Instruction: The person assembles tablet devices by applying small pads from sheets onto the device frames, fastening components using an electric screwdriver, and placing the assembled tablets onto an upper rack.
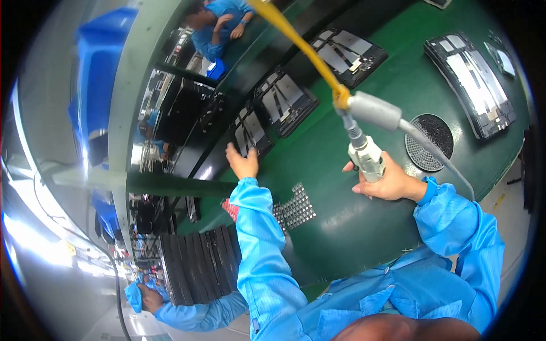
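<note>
My right hand (pixel 392 179) is closed around a white and grey electric screwdriver (pixel 367 159), held over the middle of the green table; its tip is hidden. The tool hangs from a yellow cord (pixel 304 45), with a grey cable running off to the right. My left hand (pixel 243 163) reaches to the near edge of an opened tablet (pixel 250 133) at the far left of the table. Its fingers are apart, and I cannot tell whether they touch the tablet. Beyond that stand a second opened tablet (pixel 284 99) and a third (pixel 350 54), all showing silver and black insides.
A round dish (pixel 425 160) of small black screws sits right of the screwdriver. Farther right lies a stack of tablet housings (pixel 475 85). A perforated metal grid (pixel 298 207) lies beside my left forearm. Black slabs (pixel 199 264) stand in a row at left, near another person's blue sleeve (pixel 199 312).
</note>
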`<action>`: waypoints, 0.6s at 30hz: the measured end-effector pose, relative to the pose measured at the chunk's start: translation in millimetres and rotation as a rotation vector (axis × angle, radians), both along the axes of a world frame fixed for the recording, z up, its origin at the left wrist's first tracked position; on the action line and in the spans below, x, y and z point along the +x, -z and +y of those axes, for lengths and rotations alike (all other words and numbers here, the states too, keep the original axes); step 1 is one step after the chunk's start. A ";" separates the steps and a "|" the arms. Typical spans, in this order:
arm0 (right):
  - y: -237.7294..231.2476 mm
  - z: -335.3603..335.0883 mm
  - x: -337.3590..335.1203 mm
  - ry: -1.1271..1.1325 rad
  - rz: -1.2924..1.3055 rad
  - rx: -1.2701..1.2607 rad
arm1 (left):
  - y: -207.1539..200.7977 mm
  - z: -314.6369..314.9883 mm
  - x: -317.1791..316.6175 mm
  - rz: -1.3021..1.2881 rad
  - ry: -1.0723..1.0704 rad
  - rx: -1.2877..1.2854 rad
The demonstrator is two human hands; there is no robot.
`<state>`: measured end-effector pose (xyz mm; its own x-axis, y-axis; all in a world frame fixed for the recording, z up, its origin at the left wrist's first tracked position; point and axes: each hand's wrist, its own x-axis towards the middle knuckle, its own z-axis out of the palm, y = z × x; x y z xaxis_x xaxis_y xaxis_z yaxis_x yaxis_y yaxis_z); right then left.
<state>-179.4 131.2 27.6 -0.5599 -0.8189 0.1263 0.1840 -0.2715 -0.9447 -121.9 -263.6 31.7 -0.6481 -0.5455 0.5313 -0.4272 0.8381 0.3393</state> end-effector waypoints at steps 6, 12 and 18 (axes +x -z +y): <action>6.9 -10.2 7.2 0.075 0.200 0.000 | 31.1 4.1 -65.9 -0.671 0.315 -0.467; -5.6 0.7 -1.8 -0.020 0.321 0.075 | 38.6 -40.2 -101.9 -0.647 0.428 -0.468; 14.5 -6.1 3.4 0.128 0.376 0.075 | 15.8 -1.5 -86.7 -0.093 0.306 -0.603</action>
